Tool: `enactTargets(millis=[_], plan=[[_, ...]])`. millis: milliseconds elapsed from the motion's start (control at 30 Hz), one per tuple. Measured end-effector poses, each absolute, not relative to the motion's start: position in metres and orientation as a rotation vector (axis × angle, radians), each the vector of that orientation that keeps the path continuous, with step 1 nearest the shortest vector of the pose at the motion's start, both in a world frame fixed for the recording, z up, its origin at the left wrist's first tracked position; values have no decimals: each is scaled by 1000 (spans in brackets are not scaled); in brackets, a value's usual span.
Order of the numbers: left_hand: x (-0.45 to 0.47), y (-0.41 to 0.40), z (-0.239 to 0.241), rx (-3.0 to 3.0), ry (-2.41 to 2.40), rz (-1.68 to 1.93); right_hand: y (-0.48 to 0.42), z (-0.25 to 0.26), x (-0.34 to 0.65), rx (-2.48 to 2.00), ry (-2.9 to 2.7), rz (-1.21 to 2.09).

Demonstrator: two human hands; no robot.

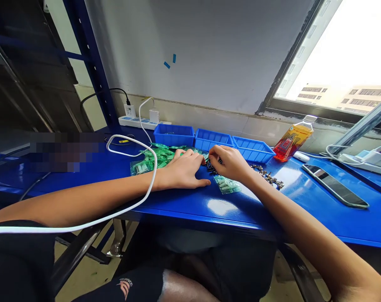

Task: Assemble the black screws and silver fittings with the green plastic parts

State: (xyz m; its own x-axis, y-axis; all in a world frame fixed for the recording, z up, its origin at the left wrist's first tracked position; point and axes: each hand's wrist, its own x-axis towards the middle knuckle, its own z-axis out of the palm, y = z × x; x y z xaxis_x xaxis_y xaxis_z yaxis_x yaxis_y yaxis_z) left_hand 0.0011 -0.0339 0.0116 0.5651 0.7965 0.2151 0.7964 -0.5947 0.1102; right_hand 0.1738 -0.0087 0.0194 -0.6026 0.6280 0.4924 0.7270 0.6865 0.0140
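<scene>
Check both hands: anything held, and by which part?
Cannot tell for the right hand: it curls over small dark parts, any grip hidden. Left hand lies spread by green packets, no hold visible.

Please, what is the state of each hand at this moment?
Left hand: open, palm down, thumb spread, beside the green packets.
Right hand: fingers curled at the small dark parts; cannot tell if its grip holds one.
</scene>
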Motion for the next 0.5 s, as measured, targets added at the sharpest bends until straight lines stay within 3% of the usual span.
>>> enactTargets(millis=[500], plan=[[4, -54, 6, 2784, 1111, 241, -9, 28, 181, -1013, -2371, -316]])
